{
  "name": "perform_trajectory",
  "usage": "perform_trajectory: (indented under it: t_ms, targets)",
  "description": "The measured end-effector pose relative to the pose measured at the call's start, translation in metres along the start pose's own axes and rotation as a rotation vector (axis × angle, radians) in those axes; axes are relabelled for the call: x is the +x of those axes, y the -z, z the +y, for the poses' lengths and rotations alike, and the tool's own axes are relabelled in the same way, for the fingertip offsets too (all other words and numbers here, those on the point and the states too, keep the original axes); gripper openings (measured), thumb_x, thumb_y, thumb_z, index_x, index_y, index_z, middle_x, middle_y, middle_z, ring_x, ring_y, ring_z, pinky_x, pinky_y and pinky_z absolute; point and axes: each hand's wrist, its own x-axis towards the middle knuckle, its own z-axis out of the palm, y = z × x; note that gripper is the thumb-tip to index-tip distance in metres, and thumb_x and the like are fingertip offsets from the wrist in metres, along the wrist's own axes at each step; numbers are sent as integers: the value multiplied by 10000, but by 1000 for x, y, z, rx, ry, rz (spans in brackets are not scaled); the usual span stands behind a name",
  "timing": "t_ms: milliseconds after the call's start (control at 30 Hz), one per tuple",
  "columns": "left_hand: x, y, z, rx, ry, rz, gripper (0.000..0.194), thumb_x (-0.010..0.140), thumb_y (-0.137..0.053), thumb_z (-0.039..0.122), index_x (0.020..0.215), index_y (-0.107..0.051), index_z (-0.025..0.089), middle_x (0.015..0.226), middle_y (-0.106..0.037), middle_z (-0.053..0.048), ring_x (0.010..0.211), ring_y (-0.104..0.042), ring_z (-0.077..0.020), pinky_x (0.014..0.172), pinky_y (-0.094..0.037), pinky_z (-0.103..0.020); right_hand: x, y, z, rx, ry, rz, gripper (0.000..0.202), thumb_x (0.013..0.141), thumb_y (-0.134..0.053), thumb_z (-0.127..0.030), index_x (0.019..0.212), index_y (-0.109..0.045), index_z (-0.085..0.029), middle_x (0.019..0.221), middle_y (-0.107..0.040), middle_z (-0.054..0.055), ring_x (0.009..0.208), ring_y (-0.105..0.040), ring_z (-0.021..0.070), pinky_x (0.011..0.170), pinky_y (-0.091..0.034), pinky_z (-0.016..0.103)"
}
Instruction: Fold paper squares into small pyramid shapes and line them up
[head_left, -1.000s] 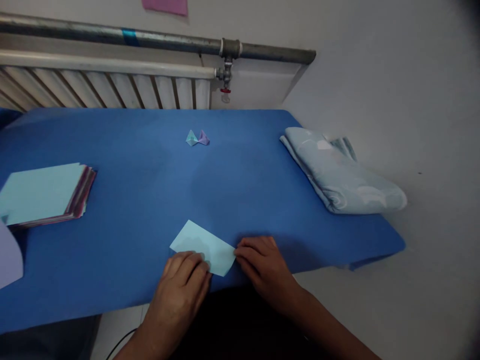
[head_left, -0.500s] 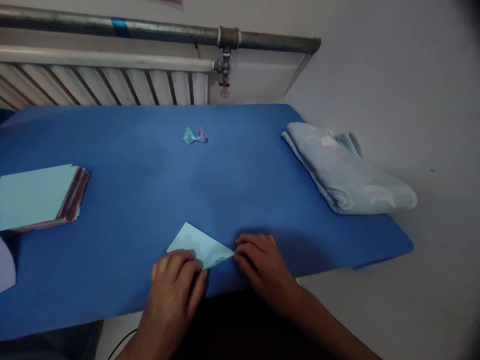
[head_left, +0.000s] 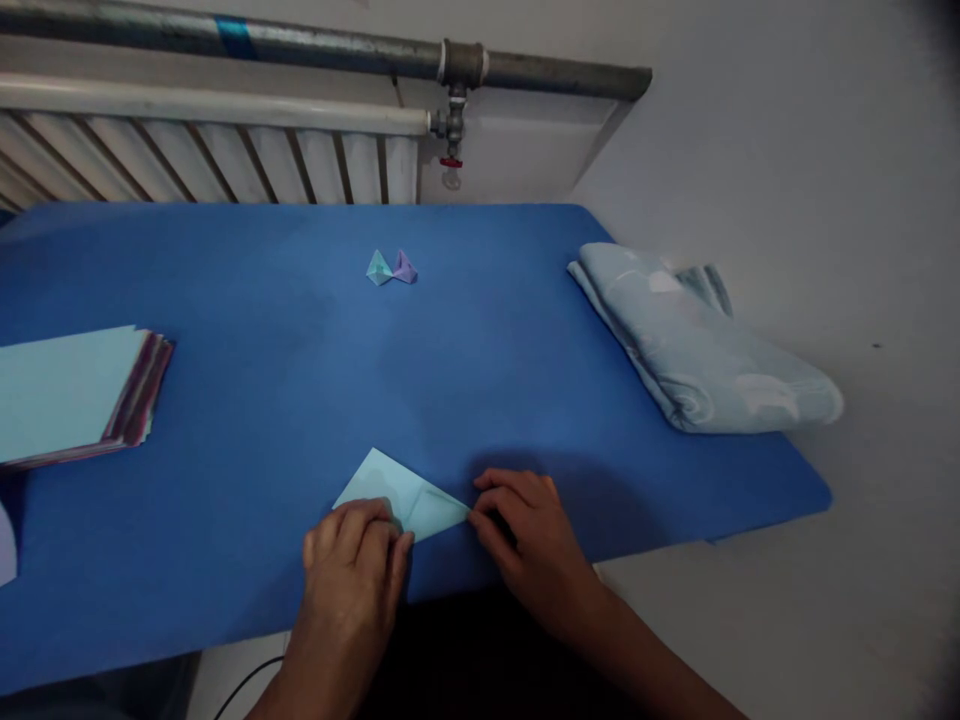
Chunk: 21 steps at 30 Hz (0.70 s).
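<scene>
At lower centre, the left hand (head_left: 352, 565) holds down folded mint-green paper (head_left: 394, 488) and the right hand (head_left: 536, 535) pinches its tip (head_left: 460, 509); uneven tugging could crease it crooked.

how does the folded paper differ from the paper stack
The folded paper is thin and tapers to a point; the paper stack is thick and layered. The left hand rests on the folded paper; neither hand touches the paper stack. Both have pale blue-green tops.
</scene>
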Motion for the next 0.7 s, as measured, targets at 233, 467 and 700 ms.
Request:
perform_trajectory:
  t_ms: [233, 467, 700]
  targets:
    - [0, -5, -2, 56, -33, 35, 113, 891, -509, 206, 791, -562, 196, 924, -633, -73, 861, -544, -230, 696, -376, -363, 0, -1, -2, 12, -14, 21, 130, 879, -510, -180, 771, -579, -202, 969, -648, 72, 886, -592, 210, 786, -391, 367]
    - [2, -7, -3, 92, -54, 45, 137, 877, -533, 200, 743, -554, 184, 905, -630, -83, 846, -537, -236, 674, -355, -351, 0, -1, -2, 36, -27, 10, 134, 882, -499, -180, 770, -568, -200, 973, -647, 73, 881, -589, 214, 784, -387, 377]
    - [5, -8, -2, 136, -62, 40, 158, 886, -521, 207, 732, -543, 182, 889, -631, -86, 836, -527, -234, 675, -349, -346, 1, -1, -4, 16, -34, 6, 145, 884, -493, -171, 762, -567, -193, 969, -641, 78, 900, -585, 215, 786, -394, 374]
